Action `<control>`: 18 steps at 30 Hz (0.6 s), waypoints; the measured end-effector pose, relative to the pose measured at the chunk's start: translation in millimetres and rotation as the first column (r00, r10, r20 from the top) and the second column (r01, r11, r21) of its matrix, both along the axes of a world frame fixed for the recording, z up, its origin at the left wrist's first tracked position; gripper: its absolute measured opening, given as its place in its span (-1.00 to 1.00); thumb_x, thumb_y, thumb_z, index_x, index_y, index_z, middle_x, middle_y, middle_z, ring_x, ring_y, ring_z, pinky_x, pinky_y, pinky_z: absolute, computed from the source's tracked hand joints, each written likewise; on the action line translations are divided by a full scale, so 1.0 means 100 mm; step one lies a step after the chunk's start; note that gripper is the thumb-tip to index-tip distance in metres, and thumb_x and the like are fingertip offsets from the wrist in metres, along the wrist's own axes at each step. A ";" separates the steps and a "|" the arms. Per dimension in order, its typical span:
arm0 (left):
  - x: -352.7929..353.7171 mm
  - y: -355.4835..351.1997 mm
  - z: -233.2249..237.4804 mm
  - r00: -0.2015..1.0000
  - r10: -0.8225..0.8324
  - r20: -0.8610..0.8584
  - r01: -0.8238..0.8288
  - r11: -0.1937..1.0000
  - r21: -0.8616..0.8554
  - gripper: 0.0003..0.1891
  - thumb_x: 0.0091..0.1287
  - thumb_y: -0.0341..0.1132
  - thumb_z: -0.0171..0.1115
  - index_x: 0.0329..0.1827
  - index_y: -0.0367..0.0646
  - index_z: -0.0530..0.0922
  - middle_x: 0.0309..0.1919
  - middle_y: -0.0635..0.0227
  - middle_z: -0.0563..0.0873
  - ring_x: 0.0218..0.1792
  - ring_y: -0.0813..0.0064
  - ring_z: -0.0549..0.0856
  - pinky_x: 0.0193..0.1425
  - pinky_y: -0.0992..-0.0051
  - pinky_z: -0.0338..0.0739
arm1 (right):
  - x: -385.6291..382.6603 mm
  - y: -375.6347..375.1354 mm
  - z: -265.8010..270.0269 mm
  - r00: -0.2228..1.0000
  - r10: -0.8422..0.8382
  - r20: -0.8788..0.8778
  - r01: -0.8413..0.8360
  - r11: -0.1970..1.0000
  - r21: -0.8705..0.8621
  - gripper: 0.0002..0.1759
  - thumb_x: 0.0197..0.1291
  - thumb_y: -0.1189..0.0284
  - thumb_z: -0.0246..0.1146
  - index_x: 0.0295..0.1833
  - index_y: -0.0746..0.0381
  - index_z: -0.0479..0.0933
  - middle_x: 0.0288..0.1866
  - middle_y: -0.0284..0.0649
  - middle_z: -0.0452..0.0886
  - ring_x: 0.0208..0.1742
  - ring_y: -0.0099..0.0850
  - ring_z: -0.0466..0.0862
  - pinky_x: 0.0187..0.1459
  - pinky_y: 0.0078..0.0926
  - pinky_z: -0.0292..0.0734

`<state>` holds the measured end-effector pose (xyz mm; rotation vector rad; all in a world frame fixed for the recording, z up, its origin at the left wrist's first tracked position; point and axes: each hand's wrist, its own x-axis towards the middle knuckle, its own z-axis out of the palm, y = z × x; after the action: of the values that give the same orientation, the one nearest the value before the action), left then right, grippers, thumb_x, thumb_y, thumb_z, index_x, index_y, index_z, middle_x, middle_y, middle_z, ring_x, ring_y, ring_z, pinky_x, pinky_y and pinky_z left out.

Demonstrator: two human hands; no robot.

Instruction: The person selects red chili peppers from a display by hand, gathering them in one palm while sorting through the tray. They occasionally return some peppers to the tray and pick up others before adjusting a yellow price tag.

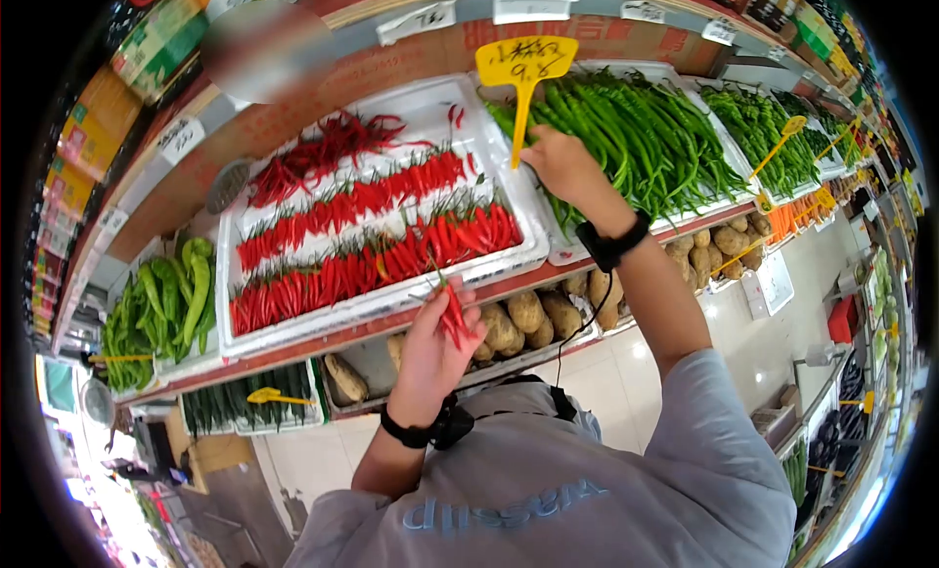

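My left hand is closed around a few red chili peppers by their stems and bodies, in front of a white foam tray. Inside that tray, red chilies lie in rows, with a looser pile of thin red chilies at the back. My right hand is curled, fingers bent, at the left edge of the long green peppers. Right beside its fingertips stands the stake of a yellow price sign. Whatever those fingers grip, if anything, is hidden.
Potatoes fill a lower shelf below the trays. Larger green peppers lie at the left, cucumbers below them. More green peppers and carrots continue rightward. A round metal object sits behind the red chili tray.
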<state>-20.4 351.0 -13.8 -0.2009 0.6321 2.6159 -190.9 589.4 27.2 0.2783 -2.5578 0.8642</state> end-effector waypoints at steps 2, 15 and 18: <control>-0.04 0.04 0.09 0.995 0.082 0.063 -0.085 0.995 0.046 -0.73 0.50 -0.26 -0.06 0.18 -0.05 0.47 0.14 0.32 0.59 0.08 0.38 0.59 0.14 0.23 0.51 | 0.45 -0.12 0.30 0.990 -0.054 0.130 0.050 0.998 0.035 -0.67 0.19 0.34 0.26 0.00 0.32 0.56 -0.32 0.00 0.67 -0.27 -0.13 0.69 -0.27 -0.30 0.56; -0.08 -0.27 0.09 0.989 0.135 0.066 -0.139 0.989 0.059 -0.66 0.53 -0.21 -0.12 0.29 -0.04 0.35 0.33 0.29 0.42 0.20 0.36 0.51 0.26 0.26 0.44 | 1.40 -1.20 -0.05 0.934 0.291 0.206 -0.236 0.938 -0.253 -0.81 0.00 0.41 0.30 -0.35 0.33 0.55 -0.42 -0.08 0.63 -0.41 -0.14 0.65 -0.34 -0.28 0.53; -0.04 -0.41 0.17 0.990 0.125 0.070 -0.125 0.992 0.001 -0.65 0.51 -0.18 -0.07 0.28 -0.03 0.35 0.28 0.32 0.46 0.22 0.37 0.51 0.22 0.26 0.46 | 1.08 -1.09 0.18 0.963 0.185 0.194 -0.122 0.948 -0.293 -0.81 0.01 0.40 0.26 -0.35 0.32 0.59 -0.49 -0.04 0.61 -0.48 -0.16 0.64 -0.38 -0.34 0.52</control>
<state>-24.9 309.9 3.4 -0.3385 0.6062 2.7167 -83.2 480.6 44.9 0.3145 -2.5924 1.3702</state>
